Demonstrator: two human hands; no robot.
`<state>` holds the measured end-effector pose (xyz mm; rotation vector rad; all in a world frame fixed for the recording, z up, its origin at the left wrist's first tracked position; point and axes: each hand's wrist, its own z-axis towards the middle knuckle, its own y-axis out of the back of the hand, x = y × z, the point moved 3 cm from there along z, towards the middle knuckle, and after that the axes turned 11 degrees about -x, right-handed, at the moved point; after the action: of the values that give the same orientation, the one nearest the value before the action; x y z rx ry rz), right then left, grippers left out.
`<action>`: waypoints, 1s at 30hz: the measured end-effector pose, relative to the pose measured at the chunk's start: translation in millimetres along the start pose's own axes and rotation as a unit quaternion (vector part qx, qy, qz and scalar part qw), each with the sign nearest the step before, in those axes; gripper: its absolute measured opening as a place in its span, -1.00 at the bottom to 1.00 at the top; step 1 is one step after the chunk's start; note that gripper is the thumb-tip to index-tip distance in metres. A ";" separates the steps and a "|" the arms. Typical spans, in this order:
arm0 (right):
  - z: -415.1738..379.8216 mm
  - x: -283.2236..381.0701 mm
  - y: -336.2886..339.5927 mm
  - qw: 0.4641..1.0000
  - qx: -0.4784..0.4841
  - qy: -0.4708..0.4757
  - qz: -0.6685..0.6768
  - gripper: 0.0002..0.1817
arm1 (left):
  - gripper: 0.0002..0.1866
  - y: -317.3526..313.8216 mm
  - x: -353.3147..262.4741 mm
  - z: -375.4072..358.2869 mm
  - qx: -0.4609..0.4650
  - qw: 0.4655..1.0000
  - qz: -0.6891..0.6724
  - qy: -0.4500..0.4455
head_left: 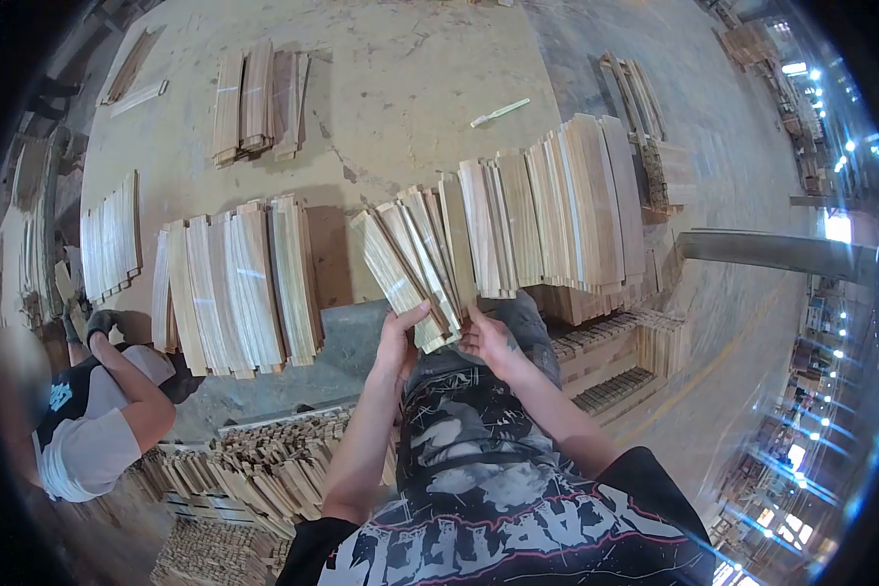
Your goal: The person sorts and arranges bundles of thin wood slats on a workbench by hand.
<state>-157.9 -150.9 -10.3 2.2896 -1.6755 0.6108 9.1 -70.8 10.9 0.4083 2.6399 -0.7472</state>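
A small bundle of wooden boards (410,264) lies at a slant, its near end sticking out over the table edge toward my body. My left hand (397,342) grips the left side of that near end, thumb on top. On the other side, my right hand (488,344) has its fingers curled against the boards' near right corner. Right beside the bundle stands a long row of wooden boards (581,205), packed side by side. To the left is another stack of boards (234,288), with a gap between it and my bundle.
The large table (391,88) carries more board groups (259,103) at the back and a pale stick-like tool (500,112). A co-worker (98,420) with dark gloves is at the left. Piles of wood pieces (273,464) lie below; a metal beam (772,254) juts in at right.
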 end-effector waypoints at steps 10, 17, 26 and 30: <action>2.7 -0.3 19.1 0.989 -0.073 0.083 -0.094 -0.51 | -0.44 -7.4 8.7 5.0 0.020 1.000 -0.003 -0.014; 3.4 14.0 20.3 0.991 -0.093 0.098 0.005 -0.44 | -0.38 -17.2 13.5 5.4 0.027 0.999 -0.016 -0.013; 9.2 4.6 18.3 0.999 0.000 0.011 0.052 -0.41 | -0.44 -15.9 10.0 -4.6 0.025 0.999 -0.026 -0.021; 14.6 -3.8 22.7 0.999 0.015 -0.017 0.046 -0.43 | -0.44 -8.1 4.8 -13.1 0.013 0.999 -0.039 -0.005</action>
<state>-177.7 -161.0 -26.1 2.2657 -1.8070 0.6230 -1.6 -69.4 22.8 0.3085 2.6523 -0.8060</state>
